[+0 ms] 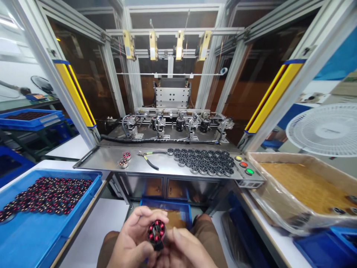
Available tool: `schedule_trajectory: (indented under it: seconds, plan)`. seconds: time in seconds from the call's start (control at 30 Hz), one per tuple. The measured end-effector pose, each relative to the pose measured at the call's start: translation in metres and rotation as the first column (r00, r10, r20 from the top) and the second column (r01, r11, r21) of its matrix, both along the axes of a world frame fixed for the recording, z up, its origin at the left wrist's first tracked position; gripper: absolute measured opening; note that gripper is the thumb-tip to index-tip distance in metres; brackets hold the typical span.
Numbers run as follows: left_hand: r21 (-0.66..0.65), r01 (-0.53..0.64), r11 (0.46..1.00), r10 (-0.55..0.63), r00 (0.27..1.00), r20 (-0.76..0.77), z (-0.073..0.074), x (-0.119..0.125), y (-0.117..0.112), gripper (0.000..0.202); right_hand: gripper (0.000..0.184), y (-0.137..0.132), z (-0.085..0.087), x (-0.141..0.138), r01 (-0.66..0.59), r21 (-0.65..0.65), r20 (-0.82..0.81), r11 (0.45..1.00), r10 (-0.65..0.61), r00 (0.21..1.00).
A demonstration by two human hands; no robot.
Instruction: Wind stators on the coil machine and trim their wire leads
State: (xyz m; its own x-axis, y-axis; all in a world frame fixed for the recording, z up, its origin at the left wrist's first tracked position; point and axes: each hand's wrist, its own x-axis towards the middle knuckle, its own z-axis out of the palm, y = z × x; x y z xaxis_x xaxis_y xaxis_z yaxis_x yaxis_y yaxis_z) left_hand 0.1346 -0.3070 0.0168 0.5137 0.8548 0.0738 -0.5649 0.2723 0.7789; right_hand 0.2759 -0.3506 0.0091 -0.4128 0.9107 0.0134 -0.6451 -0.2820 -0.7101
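At far left, a blue tray (19, 124) bears a pale label (48, 117), too small to read. The left hand (136, 235) curls around a motor part (156, 233) with red windings, gripping it above the lap, below the bench (97, 159). The right hand (186, 246), fingers bent and blurred, is at its right side; whether it grips, I cannot tell. Farther right, the fan (330, 130) has illegible hub lettering.

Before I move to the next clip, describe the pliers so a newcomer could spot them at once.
From the framed machine, drop to the metal shelf along its front. Between two round wound parts and many dark rings lie the pliers, set apart by spread green-and-black handles.
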Motion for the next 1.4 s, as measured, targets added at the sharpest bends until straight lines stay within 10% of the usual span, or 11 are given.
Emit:
schedule_trajectory:
  seconds: [0.1, 0.17, 0.23, 0.33, 0.53, 0.8, 1.07, 1.27, 1.4]
  plan:
    - [0.122, -0.138, 0.983, 0.149, 0.985, -0.088, 0.0, -0.001, 0.001, 0.064, 0.053, 0.001, 0.003, 0.003, -0.024, 0.045, 0.048, 0.999, 0.021, 0.999]
    - [0.211, -0.263, 0.942, 0.301, 0.938, -0.173, 0.0, -0.005, 0.002, 0.09, 0.047, 0.001, 0.005, 0.009, 0.161, 0.169, 0.197, 0.972, -0.193, 0.961]
    - [0.286, -0.261, 0.922, 0.343, 0.895, -0.286, -0.001, -0.011, 0.003, 0.086, 0.041, 0.001, 0.007, 0.016, 0.347, 0.501, 0.324, 0.793, -0.544, 0.774]
    - [0.365, -0.034, 0.93, 0.205, 0.873, -0.442, 0.001, -0.016, 0.001, 0.056, 0.048, 0.0, 0.009, 0.023, 0.24, 0.873, 0.282, 0.425, -0.84, 0.463]
    - [0.445, 0.04, 0.895, 0.198, 0.857, -0.476, 0.013, -0.008, -0.002, 0.038, 0.051, -0.005, 0.023, 0.029, 0.051, 0.945, 0.287, 0.324, -0.892, 0.349]
    - [0.687, -0.06, 0.724, 0.494, 0.74, -0.456, 0.014, -0.012, -0.005, 0.047, 0.009, -0.012, 0.031, 0.028, 0.11, 0.901, 0.35, 0.419, -0.854, 0.385]
    - [0.521, -0.108, 0.847, 0.32, 0.886, -0.336, 0.003, -0.006, -0.006, 0.043, 0.02, -0.011, 0.028, 0.027, 0.295, 0.629, 0.516, 0.719, -0.67, 0.533]
    - [0.867, -0.043, 0.497, 0.621, 0.715, -0.321, 0.013, -0.012, -0.002, 0.052, 0.031, -0.006, 0.029, 0.052, 0.346, 0.434, 0.574, 0.832, -0.551, 0.606]
    - [0.93, 0.041, 0.365, 0.683, 0.667, -0.298, 0.013, -0.016, -0.004, 0.052, 0.027, -0.006, 0.059, 0.053, 0.123, 0.521, 0.667, 0.844, -0.493, 0.558]
